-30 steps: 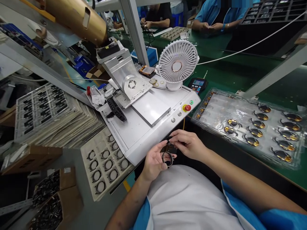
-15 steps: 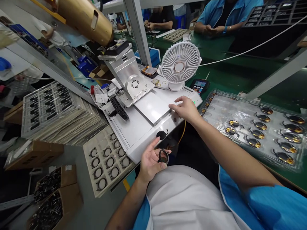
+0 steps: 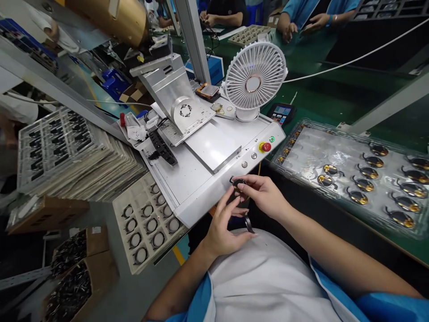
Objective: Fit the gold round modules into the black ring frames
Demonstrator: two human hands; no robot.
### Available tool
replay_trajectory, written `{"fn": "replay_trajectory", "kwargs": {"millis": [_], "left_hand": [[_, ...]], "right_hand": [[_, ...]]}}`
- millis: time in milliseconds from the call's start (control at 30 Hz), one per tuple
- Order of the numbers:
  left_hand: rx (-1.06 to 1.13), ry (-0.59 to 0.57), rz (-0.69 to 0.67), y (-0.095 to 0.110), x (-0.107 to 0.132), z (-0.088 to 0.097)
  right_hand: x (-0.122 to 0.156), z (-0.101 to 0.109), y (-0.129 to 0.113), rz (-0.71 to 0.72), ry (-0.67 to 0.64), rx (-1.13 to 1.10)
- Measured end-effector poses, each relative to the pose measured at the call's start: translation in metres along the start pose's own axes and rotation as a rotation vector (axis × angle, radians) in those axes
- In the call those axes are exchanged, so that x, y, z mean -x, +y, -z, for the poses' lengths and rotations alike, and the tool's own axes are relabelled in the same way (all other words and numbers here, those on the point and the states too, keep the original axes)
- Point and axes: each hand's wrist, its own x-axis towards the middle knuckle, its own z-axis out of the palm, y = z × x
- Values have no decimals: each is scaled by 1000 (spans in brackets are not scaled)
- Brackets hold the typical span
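Pinching a small black round part (image 3: 238, 182) between thumb and fingertips, the right hand (image 3: 264, 194) holds it just off the front edge of a white bench machine (image 3: 204, 197), with a short tab on the part pointing left. The left hand (image 3: 221, 228) curls below it, its index finger reaching up just beside the part, though I cannot tell whether they touch. That hand's thumb and fingers are closed on a black ring (image 3: 248, 223), seen almost edge-on and tilted, its long axis running from upper left to lower right, just above the person's white apron (image 3: 268, 277). Both hands are over the gap between the machine and the apron. On the machine's front panel, a red emergency stop button (image 3: 266, 147) and two metal push buttons (image 3: 250, 160) sit up and to the right of the hands. A white desk fan (image 3: 254, 76) stands at the machine's far end. To the right, a clear blister tray (image 3: 335, 154) on the green tabletop (image 3: 335, 89) holds rows of round black-and-gold parts with curved tails. To the left, a beige tray (image 3: 147, 223) holds rows of black rings.
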Motion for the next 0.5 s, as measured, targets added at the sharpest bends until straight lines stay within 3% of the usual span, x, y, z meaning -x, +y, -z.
{"fn": "replay_trajectory", "kwargs": {"millis": [100,167,233,400,500], "left_hand": [[102,52,34,0,-1,5],[100,50,42,2,-2,8],[55,30,46,4,-2,11],[-134,-41,41,5,-4,14],[-168,-69,36,1,-4,16]], "right_hand": [[1,5,-4,-41,-63,-8],[1,6,-4,-46,-33,15],[1,6,-3,-54,-8,34],[-2,10,0,-125,-113,-34],[-3,11,2,-130,-89,-90]]}}
